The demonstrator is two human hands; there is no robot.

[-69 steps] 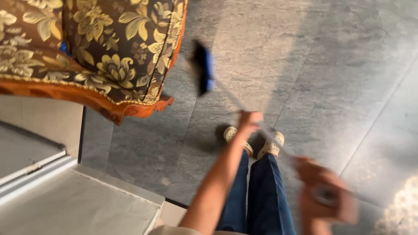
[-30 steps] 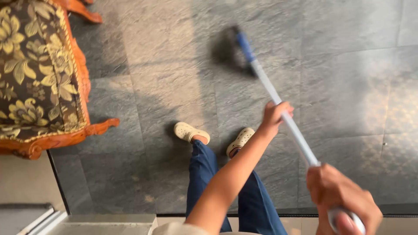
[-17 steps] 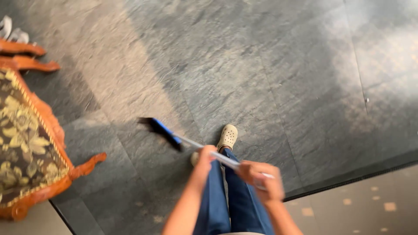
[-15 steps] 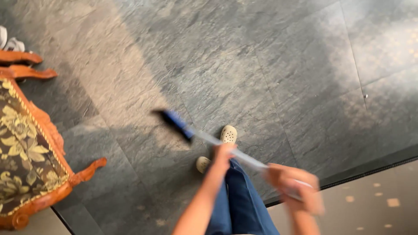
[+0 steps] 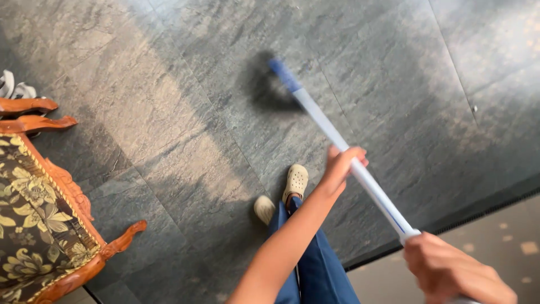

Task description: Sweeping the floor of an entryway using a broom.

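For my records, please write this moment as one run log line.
left hand: grips broom handle mid-shaft | right hand: grips its top end | broom head: on grey stone floor

Grey slate-look floor tiles (image 5: 185, 112), sunlit patches — carved wooden armchair (image 5: 42, 225), floral upholstery, at left.

1. broom head (image 5: 269, 84): motion-blurred dark smear, bristles can't be made out
2. right hand (image 5: 450, 273): cut off by the bottom edge, wrist out of frame, covers the top end of the broom handle (image 5: 349, 163)
3. sofa (image 5: 39, 225): cropped by the left and bottom edges, only a corner shows
4. white footwear (image 5: 14, 87) at the left edge: half cut off, kind unclear
5. left shoe (image 5: 263, 208): heel hidden behind the jeans (image 5: 315, 270)
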